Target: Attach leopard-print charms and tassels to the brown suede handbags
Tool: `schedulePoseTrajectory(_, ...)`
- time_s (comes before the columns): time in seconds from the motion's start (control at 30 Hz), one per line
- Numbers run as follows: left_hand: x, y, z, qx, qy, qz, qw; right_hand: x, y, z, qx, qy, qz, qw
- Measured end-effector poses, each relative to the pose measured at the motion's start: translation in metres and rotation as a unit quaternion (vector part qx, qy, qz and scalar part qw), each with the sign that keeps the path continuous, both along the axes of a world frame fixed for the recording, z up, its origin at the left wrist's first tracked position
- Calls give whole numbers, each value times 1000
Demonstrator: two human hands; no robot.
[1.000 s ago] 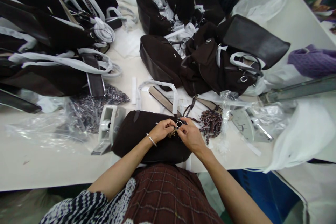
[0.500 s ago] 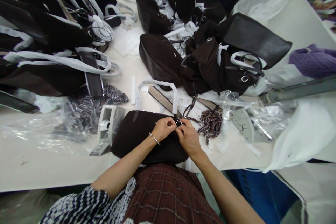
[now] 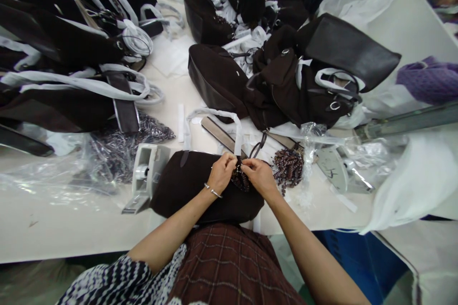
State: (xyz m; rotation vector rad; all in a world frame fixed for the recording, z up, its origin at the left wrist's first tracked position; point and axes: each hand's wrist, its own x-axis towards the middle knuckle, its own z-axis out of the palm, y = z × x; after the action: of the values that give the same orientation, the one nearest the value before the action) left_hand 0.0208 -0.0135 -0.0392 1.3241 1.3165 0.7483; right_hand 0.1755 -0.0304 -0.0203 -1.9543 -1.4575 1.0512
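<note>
A dark brown handbag [image 3: 191, 183] lies on the table just in front of me, its white-wrapped handle [image 3: 214, 112] standing up behind it. Over its right part, my left hand [image 3: 222, 171] is pinched closed from one side. Opposite it, my right hand [image 3: 259, 178] pinches too, fingertips close to the left ones. Between them a dark braided tassel [image 3: 241, 181] hangs down onto the bag, with a small metal fitting at its top; fingers cover part of that fitting. More braided tassels [image 3: 289, 164] lie in a heap right of my right hand.
A grey tape dispenser [image 3: 145, 171] stands at the bag's left. Other dark bags [image 3: 222, 76] are piled behind, with more at left [image 3: 60, 105]. Clear plastic [image 3: 67, 176] covers tassels at left. A white plastic bag [image 3: 415, 181] droops over the table edge at right.
The ring that showed between my fingertips is now mostly hidden. A braided tassel now hangs between my hands over the bag. Both hands have shifted only slightly.
</note>
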Motion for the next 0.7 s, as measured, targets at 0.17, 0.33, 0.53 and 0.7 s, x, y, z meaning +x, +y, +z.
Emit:
schedulePoseTrajectory(0.17, -3, -2, 1, -33, -6, -64, 997, 0, 3, 0, 4, -28, 11, 1000)
schedulePoseTrajectory(0.33, -2, -4, -1, -54, 48, -52, 996, 0, 1, 2, -54, 25, 4, 998)
schedulePoseTrajectory(0.53, 4, -3, -2, -56, 33, -27, 997, 1, 1, 2, -83, 76, -15, 994)
schedulePoseTrajectory(0.7, 16, -10, -9, -89, -26, 58, 994, 4, 2, -1, -105, 119, -63, 985)
